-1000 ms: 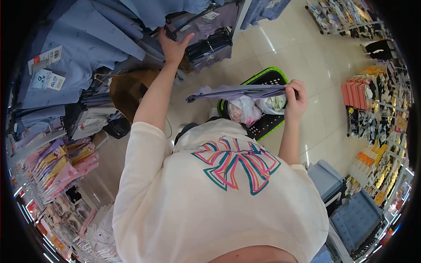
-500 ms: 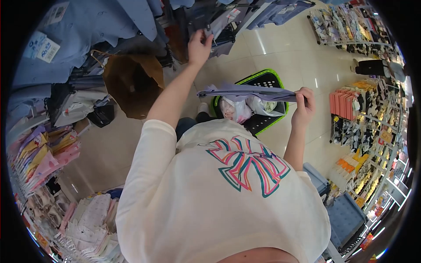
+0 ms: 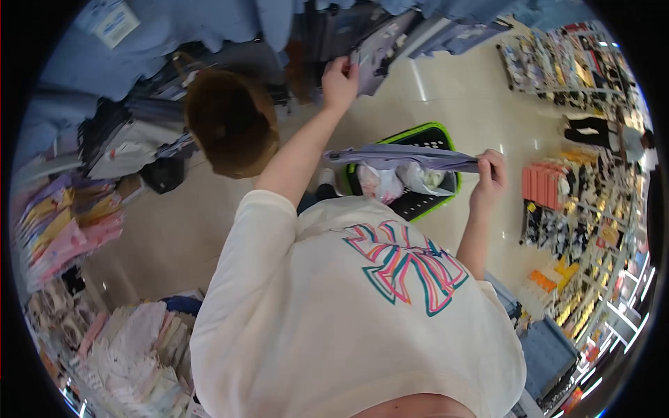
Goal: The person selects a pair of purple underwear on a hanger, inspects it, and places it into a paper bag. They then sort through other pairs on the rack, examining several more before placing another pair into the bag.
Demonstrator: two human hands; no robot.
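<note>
Near the top middle, my left hand point(image 3: 340, 85) has its fingers closed at the edge of a grey-lilac garment point(image 3: 382, 57) hanging on the rack. What exactly lies between those fingertips is partly hidden. My right hand point(image 3: 491, 173) grips one end of a folded lavender garment point(image 3: 408, 157), seen edge-on and stretched out sideways. Below this garment stands a black shopping basket point(image 3: 446, 134) with a bright green rim. White plastic bags point(image 3: 380, 182) with contents I cannot make out lie in the basket.
Blue clothes point(image 3: 202, 28) hang along the top left. A brown open bag point(image 3: 265, 132) is beside my left forearm. Stacked garments point(image 3: 132, 348) fill the lower left. Display racks point(image 3: 568, 76) line the right, where another person point(image 3: 592, 132) stands.
My left hand has shifted right along the rack to the grey-lilac garment. The lavender garment stays in my right hand. The view has shifted slightly.
</note>
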